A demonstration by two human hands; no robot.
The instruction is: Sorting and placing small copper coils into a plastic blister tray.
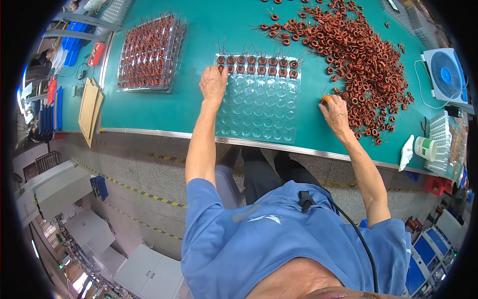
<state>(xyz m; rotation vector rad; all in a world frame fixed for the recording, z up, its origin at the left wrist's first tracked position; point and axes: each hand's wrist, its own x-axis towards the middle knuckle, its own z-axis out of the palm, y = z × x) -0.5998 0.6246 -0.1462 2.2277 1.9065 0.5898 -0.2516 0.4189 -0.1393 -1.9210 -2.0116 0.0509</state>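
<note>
A clear plastic blister tray (256, 107) with round pockets lies in front of me. Its two far rows hold copper-coloured toroidal coils (261, 62) with thin wire leads pointing away. My left hand (213, 83) is at the left end of the second row, fingertips closed on a coil (221, 69) there. To the right of the tray, my right hand (336, 113) is at the near left edge of a big heap of loose coils (361, 60). Its fingers are curled together, one wearing an orange finger cot (326, 98); whatever they pinch is mostly hidden.
Stacked trays full of coils (149, 55) stand at the left on the green table (194, 30). Brown boards (89, 109) lean at the table's left. On the right are a blue-and-white fan (444, 74), a white tub (425, 148) and empty clear trays (439, 134).
</note>
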